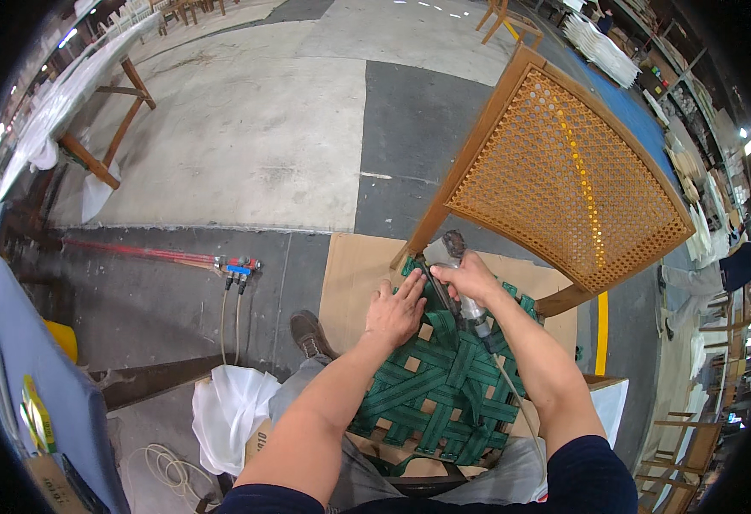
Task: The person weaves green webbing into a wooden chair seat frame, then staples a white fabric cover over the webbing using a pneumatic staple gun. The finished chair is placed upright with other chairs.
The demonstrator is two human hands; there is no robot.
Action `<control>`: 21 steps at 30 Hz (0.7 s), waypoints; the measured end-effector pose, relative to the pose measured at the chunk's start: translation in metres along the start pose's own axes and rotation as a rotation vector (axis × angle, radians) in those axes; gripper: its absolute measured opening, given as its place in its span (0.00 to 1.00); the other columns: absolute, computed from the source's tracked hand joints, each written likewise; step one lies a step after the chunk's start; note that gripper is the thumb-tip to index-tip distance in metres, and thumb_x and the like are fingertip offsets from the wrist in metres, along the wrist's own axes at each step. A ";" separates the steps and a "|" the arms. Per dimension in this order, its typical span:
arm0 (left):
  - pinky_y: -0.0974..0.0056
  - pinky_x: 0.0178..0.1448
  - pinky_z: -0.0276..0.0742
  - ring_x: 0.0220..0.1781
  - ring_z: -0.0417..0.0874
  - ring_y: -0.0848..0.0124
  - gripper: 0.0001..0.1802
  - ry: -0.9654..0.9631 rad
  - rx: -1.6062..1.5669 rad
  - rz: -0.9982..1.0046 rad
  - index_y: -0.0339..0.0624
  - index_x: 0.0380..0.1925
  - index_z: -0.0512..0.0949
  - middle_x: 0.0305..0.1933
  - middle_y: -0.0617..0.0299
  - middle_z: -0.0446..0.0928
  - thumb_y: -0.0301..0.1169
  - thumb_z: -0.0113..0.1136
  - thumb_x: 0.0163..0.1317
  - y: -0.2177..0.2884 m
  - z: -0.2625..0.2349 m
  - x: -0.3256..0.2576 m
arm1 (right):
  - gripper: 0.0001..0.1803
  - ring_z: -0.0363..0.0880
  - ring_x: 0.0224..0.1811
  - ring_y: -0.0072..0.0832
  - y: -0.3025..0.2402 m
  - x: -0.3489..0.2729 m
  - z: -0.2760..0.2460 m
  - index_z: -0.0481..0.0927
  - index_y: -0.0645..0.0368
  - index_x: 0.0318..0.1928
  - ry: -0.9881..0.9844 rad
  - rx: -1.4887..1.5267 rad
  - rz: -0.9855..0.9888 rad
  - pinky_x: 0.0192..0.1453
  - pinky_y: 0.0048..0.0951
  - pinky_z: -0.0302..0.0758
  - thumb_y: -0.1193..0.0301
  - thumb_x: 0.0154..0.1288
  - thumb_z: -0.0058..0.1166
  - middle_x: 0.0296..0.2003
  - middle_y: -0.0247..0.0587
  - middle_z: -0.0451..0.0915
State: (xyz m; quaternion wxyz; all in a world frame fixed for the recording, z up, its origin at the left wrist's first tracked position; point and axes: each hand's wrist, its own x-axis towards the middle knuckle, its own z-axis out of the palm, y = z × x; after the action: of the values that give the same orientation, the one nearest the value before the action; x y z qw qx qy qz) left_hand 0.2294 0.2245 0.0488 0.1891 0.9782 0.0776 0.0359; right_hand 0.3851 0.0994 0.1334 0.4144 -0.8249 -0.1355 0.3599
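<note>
A wooden chair stands before me, with a woven cane back (564, 163) and a seat of interlaced green webbing (401, 398). My right hand (471, 281) is wrapped round a silver and black air staple gun (476, 315), held over the seat's rear left part, near the back post. A thin air hose (508, 381) runs from the gun's handle down toward my lap. Close by on the left, my left hand (395, 313) lies with fingers stretched out over the webbing's edge. The gun's nose is partly hidden, so its contact with the frame is unclear.
Cardboard (350, 283) lies under the chair. To the left are a red hose with blue valves (238, 272), a white plastic bag (232, 407), a coiled hose (170, 475) and a blue padded surface (33, 385). Another person (692, 278) is at the far right.
</note>
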 end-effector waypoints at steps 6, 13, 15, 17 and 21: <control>0.42 0.68 0.81 0.66 0.77 0.36 0.24 0.055 -0.112 0.032 0.58 0.72 0.76 0.79 0.74 0.72 0.46 0.51 0.80 -0.013 0.005 -0.004 | 0.18 0.79 0.19 0.24 -0.010 -0.001 0.007 0.83 0.68 0.41 -0.079 -0.016 0.002 0.22 0.31 0.75 0.63 0.70 0.70 0.27 0.39 0.83; 0.43 0.72 0.78 0.66 0.78 0.39 0.22 0.031 -0.154 0.027 0.53 0.68 0.79 0.76 0.69 0.75 0.44 0.50 0.81 -0.006 0.001 -0.007 | 0.17 0.79 0.19 0.24 -0.004 -0.007 0.007 0.83 0.66 0.43 -0.043 0.016 -0.010 0.23 0.31 0.76 0.63 0.70 0.70 0.25 0.38 0.83; 0.44 0.73 0.76 0.65 0.79 0.41 0.22 0.077 -0.158 0.035 0.52 0.68 0.79 0.76 0.68 0.75 0.44 0.50 0.81 -0.010 0.004 -0.003 | 0.17 0.79 0.19 0.24 -0.005 -0.009 0.010 0.83 0.65 0.44 -0.048 -0.004 -0.001 0.23 0.31 0.76 0.63 0.70 0.70 0.25 0.38 0.83; 0.44 0.74 0.75 0.64 0.80 0.42 0.22 0.092 -0.154 0.042 0.52 0.68 0.79 0.76 0.68 0.75 0.44 0.51 0.81 -0.012 0.007 -0.007 | 0.17 0.80 0.20 0.24 -0.005 -0.009 0.012 0.83 0.65 0.45 -0.059 -0.101 0.048 0.23 0.31 0.77 0.62 0.70 0.70 0.26 0.38 0.83; 0.45 0.75 0.75 0.63 0.82 0.45 0.21 0.102 -0.134 0.066 0.51 0.67 0.79 0.75 0.67 0.76 0.43 0.51 0.81 -0.008 0.009 -0.005 | 0.18 0.79 0.20 0.25 0.001 -0.007 0.004 0.83 0.66 0.45 -0.026 -0.045 0.017 0.23 0.32 0.76 0.63 0.70 0.71 0.29 0.39 0.84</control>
State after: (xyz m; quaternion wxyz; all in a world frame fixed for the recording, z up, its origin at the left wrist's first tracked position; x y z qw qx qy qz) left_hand 0.2243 0.2279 0.0367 0.2485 0.9623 0.0525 0.0971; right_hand 0.3771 0.0977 0.1343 0.3907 -0.8304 -0.1418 0.3711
